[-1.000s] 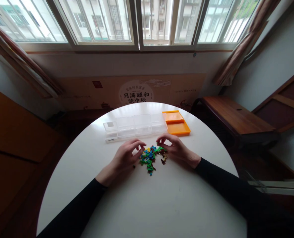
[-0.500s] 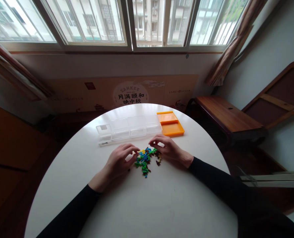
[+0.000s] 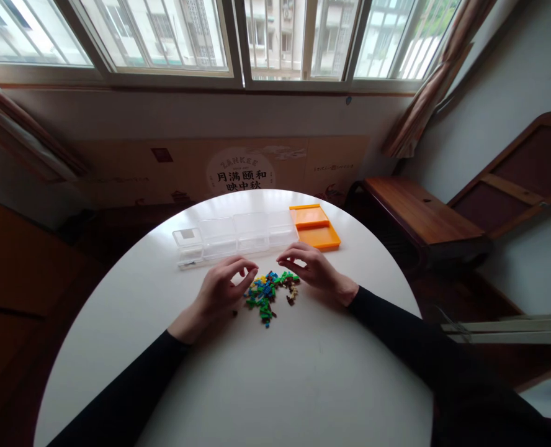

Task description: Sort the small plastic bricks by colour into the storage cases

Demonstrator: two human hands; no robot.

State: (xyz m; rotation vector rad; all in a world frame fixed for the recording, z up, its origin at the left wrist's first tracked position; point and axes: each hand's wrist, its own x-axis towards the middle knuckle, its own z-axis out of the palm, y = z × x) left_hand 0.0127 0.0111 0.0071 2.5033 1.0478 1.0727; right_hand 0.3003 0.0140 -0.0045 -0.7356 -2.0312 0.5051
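A loose pile of small building bricks [image 3: 265, 295], mostly green and blue with some yellow, brown and tan ones, lies on the white round table [image 3: 275, 385]. At the pile's left edge is my left hand [image 3: 223, 287], its thumb and forefinger closed together just above the bricks. My right hand [image 3: 313, 267] hovers over the pile's far right side, thumb and forefinger also in a pinch. Anything between either pair of fingertips is too small to make out. The two hands' fingertips face each other, a short gap apart.
Behind the hands stands a clear plastic compartment box [image 3: 219, 239] in a row of sections. Against its right end sits an orange two-part tray [image 3: 319, 238]. A wooden bench [image 3: 419, 202] is beyond the table on the right, below the curtain [image 3: 424, 105].
My left thumb and forefinger have come closer together and lifted slightly off the bricks. My right hand stays nearly in place. The whole view has shifted a little.
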